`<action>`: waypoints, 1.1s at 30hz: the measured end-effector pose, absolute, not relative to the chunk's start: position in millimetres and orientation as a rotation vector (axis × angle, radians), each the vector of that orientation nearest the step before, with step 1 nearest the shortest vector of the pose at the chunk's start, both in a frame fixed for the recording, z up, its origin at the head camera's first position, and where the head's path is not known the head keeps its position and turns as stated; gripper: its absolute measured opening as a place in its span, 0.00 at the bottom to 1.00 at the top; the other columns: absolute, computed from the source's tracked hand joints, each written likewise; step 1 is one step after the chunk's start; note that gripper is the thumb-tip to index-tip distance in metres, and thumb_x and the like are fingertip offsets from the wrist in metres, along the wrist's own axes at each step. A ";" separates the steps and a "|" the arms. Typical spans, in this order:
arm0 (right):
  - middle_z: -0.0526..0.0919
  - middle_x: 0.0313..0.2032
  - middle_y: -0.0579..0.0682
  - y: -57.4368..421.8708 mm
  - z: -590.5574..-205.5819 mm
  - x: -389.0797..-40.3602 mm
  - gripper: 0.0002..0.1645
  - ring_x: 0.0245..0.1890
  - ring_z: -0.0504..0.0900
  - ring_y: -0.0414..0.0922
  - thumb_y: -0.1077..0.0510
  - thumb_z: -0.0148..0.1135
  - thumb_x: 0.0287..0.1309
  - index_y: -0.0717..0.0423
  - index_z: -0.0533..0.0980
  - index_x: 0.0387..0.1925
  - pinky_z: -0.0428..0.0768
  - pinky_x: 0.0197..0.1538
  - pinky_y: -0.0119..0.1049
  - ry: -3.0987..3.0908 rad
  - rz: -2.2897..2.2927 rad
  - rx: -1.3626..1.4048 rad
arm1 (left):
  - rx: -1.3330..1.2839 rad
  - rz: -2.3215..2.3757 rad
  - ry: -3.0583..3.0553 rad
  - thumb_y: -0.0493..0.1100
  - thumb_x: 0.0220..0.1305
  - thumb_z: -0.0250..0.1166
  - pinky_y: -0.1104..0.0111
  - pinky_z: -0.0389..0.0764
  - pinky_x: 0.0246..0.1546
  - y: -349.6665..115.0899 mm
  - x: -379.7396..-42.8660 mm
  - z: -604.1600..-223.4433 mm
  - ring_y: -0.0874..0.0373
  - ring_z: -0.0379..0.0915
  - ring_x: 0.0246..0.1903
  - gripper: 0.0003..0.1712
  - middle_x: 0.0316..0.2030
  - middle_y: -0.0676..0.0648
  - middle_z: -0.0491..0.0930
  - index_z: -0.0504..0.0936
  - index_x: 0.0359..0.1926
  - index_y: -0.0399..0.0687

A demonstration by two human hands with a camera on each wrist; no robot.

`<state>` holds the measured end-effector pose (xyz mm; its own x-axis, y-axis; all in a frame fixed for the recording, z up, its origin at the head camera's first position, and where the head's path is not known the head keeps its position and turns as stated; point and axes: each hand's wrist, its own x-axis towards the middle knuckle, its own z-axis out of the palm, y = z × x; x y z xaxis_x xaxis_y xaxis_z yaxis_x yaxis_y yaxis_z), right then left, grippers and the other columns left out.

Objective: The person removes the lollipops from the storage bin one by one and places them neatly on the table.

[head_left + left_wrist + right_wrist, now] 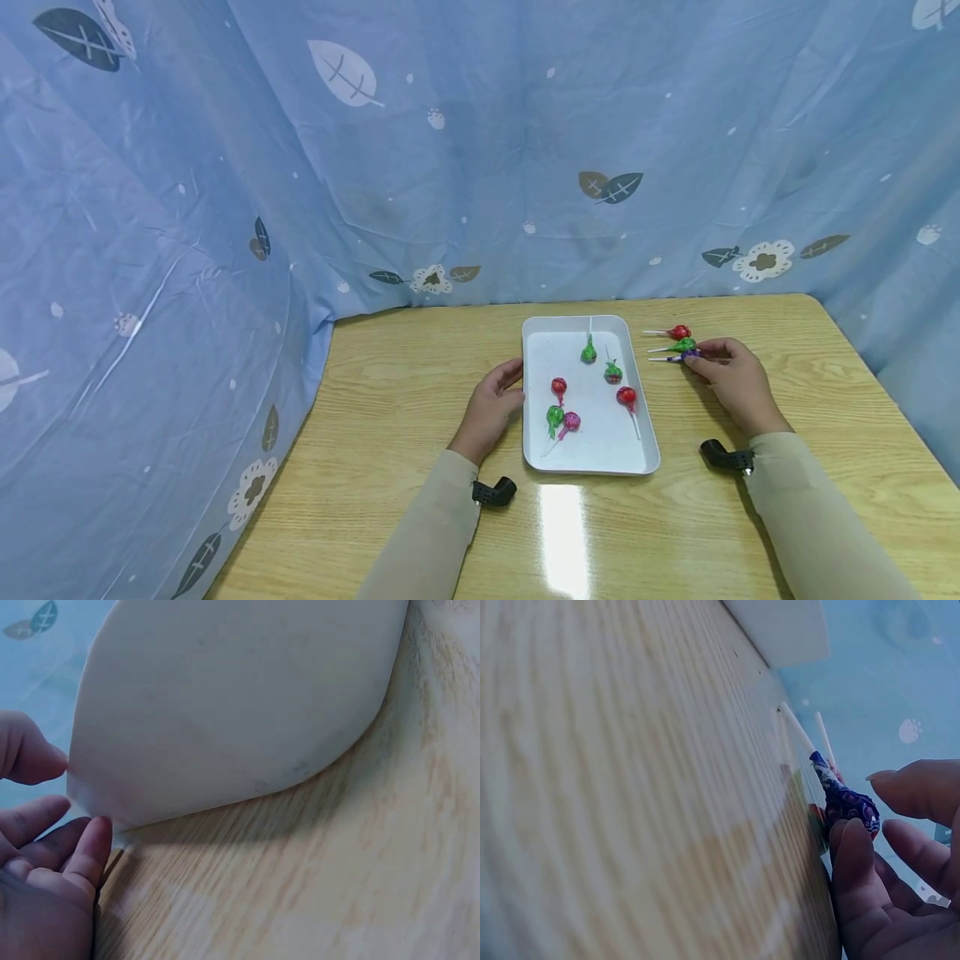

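My left hand (491, 408) is at the left wall of a white tray (600, 454); in the left wrist view its fingertips are right at the tray's edge, fingers loosely bent. My right hand (738, 383) is at a purple-wrapped lollipop (688, 356) on the table, right of the tray. In the right wrist view the thumb stands apart from the purple candy head, while a fingertip overlaps it. Beside it lie a green lollipop (684, 344) and a red lollipop (679, 332), all three with sticks pointing left.
Inside the tray lie several lollipops, among them a red one (627, 397), a pink one (572, 421) and a green one (588, 353). The wooden table (405, 392) ends at a blue patterned curtain (480, 167) behind and on both sides.
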<state>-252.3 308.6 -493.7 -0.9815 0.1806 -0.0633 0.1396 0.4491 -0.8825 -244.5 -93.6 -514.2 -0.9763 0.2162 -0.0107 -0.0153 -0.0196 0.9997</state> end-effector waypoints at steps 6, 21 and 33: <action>0.72 0.65 0.68 310.9 -494.5 -252.2 0.34 0.49 0.78 0.38 0.48 0.63 0.81 0.71 0.69 0.71 0.84 0.42 0.24 -2.608 1.651 -0.286 | 0.201 2.121 2.096 0.32 0.71 0.62 0.61 0.77 0.68 -93.5 -244.5 -515.2 0.51 0.72 0.71 0.34 0.73 0.43 0.75 0.73 0.78 0.41; 0.70 0.70 0.67 301.6 -476.7 -252.8 0.35 0.47 0.81 0.48 0.45 0.62 0.80 0.66 0.70 0.73 0.85 0.40 0.30 -2.628 1.627 -0.282 | 0.190 2.130 2.093 0.31 0.70 0.63 0.62 0.78 0.67 -92.5 -244.6 -515.4 0.51 0.73 0.71 0.35 0.72 0.44 0.76 0.74 0.77 0.41; 0.73 0.67 0.64 289.0 -468.9 -254.2 0.31 0.46 0.81 0.43 0.51 0.64 0.80 0.68 0.70 0.71 0.86 0.41 0.31 -2.548 1.699 -0.183 | 0.186 2.129 2.080 0.32 0.71 0.63 0.60 0.77 0.68 -93.3 -244.2 -515.7 0.49 0.73 0.70 0.35 0.73 0.43 0.75 0.73 0.78 0.42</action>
